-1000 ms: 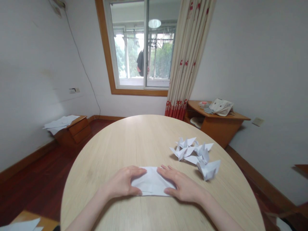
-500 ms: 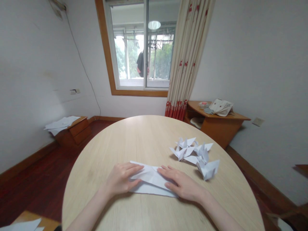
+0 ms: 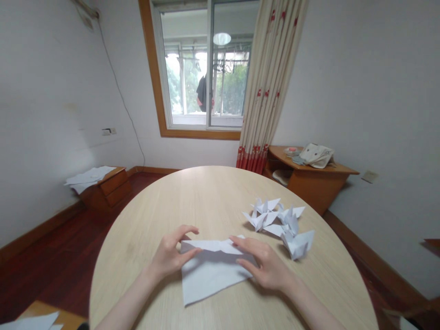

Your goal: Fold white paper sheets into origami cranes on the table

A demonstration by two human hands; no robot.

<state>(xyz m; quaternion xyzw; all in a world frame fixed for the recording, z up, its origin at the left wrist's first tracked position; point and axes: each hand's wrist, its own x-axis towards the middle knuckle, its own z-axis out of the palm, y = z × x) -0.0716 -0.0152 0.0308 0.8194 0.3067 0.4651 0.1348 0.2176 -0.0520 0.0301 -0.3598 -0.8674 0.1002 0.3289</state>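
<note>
A white sheet of paper point(image 3: 213, 272) lies on the round table in front of me, its far edge raised as a creased flap and its near part spread flat. At the flap's left end my left hand point(image 3: 173, 252) holds the paper, thumb on the near face, index finger lifted and curved above the edge; the other fingertips are hidden. My right hand point(image 3: 266, 263) grips the right end, its fingers over the top of the flap and its thumb lower on the paper. Several folded paper cranes point(image 3: 297, 243) stand in a cluster beyond my right hand.
The round wooden table point(image 3: 151, 206) has a curved edge. Behind it on the right stands a brown desk point(image 3: 316, 183) with a cloth bag point(image 3: 318, 155). A low cabinet point(image 3: 115, 187) with paper sheets point(image 3: 91, 176) is at the left, and a curtain point(image 3: 264, 91) hangs beside the window.
The folded paper has opened out, its near part now spreading toward me. The left index finger has lifted off the paper. My right hand stays near the same end.
</note>
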